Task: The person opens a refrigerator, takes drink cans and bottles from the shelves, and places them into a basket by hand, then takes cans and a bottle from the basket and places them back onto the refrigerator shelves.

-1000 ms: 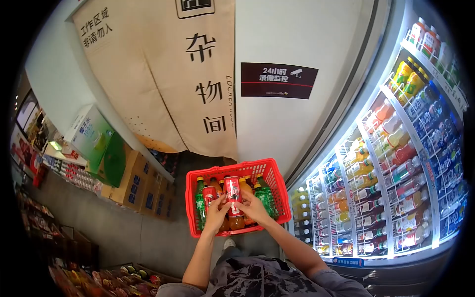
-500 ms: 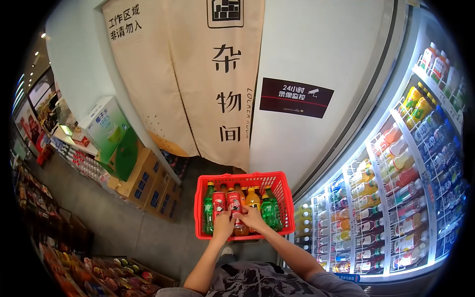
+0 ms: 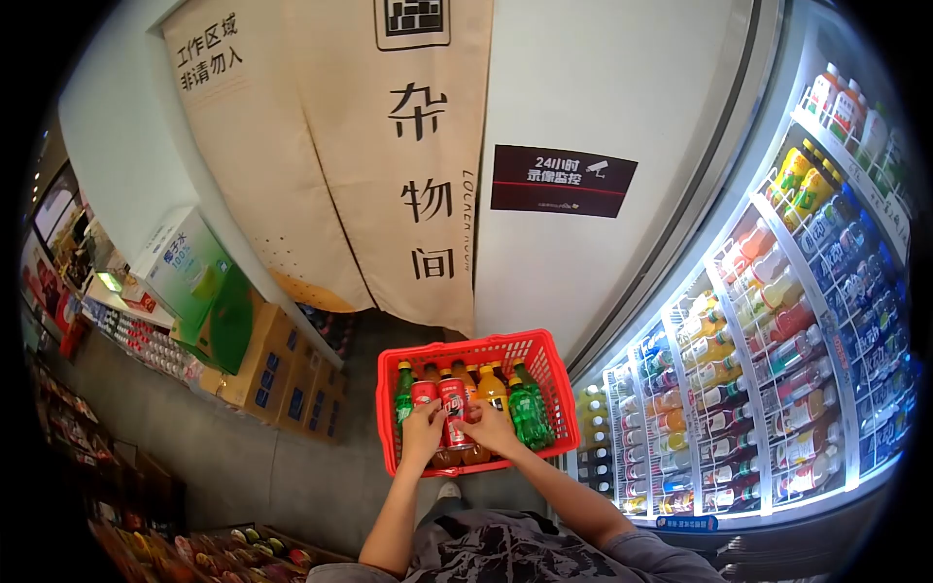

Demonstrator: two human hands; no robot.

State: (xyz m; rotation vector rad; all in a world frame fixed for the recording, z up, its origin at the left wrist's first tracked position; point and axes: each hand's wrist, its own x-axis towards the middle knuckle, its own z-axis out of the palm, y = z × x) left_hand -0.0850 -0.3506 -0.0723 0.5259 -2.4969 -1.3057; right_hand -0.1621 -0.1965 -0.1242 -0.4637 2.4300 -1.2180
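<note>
A red shopping basket (image 3: 561, 379) full of drinks is in front of my body. Inside, a red drink can (image 3: 454, 400) stands between my two hands, with another red can (image 3: 425, 391) just left of it. My left hand (image 3: 422, 434) is closed at the cans, covering the lower part of the left one. My right hand (image 3: 494, 429) has its fingers bent against the right side of the middle can. Green bottles (image 3: 528, 413) lie to the right, and an orange-yellow bottle (image 3: 494, 392) is behind my right hand. Some fingertips are hidden.
A lit drinks cooler (image 3: 739, 389) with several rows of bottles stands on the right. Ahead hangs a beige door curtain (image 3: 330, 146) beside a white wall with a dark sign (image 3: 564, 182). Cardboard boxes (image 3: 258, 379) are stacked at left; packaged goods (image 3: 224, 554) lie lower left.
My hands have drawn slightly apart, showing more of the middle can. The view has shifted, so the curtain and sign appear further left. The basket looks slightly tilted compared with before.
</note>
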